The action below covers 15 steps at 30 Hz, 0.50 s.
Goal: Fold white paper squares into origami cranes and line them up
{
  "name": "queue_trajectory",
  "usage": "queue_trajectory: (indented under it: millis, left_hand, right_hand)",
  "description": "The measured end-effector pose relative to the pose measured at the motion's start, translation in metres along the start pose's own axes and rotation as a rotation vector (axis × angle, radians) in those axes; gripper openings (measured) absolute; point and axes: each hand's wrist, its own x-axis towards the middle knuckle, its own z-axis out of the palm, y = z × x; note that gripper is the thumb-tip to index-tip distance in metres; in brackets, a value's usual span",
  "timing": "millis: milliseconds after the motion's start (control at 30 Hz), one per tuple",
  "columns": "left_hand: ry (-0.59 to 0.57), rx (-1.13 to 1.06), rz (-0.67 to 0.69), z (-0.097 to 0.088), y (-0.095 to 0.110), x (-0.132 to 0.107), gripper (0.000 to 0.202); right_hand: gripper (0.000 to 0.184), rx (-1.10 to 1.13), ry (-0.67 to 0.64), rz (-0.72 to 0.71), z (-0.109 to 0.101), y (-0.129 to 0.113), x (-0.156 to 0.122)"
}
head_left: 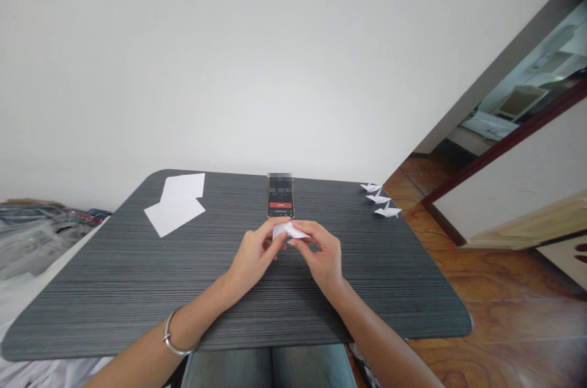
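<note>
A small folded piece of white paper [288, 230] is held between my two hands above the middle of the table. My left hand [257, 252] pinches its left side between thumb and fingers. On the right side, my right hand [322, 252] grips the paper the same way, thumb below and fingers above. My fingers cover part of the folds. Just beyond my hands lies a phone [280, 197] with a red button on its lit screen. Three folded paper cranes [378, 199] stand in a row at the table's far right.
Sheets of white paper [177, 208] lie overlapping at the table's far left. The dark table [192, 290] has rounded corners and meets a white wall [284, 70]. Clothes or bags [41, 241] are heaped left of it. A doorway opens on the right over wooden flooring [495, 290].
</note>
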Motion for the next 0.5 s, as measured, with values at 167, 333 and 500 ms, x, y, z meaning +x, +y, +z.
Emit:
queue_trajectory:
  millis: [167, 333, 500]
  left_hand:
    - [-0.034, -0.037, 0.017, -0.0014, 0.0016, 0.0002, 0.034]
    - [-0.034, -0.133, -0.042, 0.0003, -0.0009, 0.0009, 0.035]
    - [-0.009, -0.279, -0.126, 0.0009, -0.0049, 0.0040, 0.033]
  right_hand:
    - [0.022, -0.020, -0.020, -0.039, -0.0036, -0.0018, 0.0012]
    - [0.022, -0.076, 0.009, -0.091, -0.0048, -0.0062, 0.0015]
    - [0.021, -0.095, 0.010, -0.117, -0.0043, -0.0063, 0.0013]
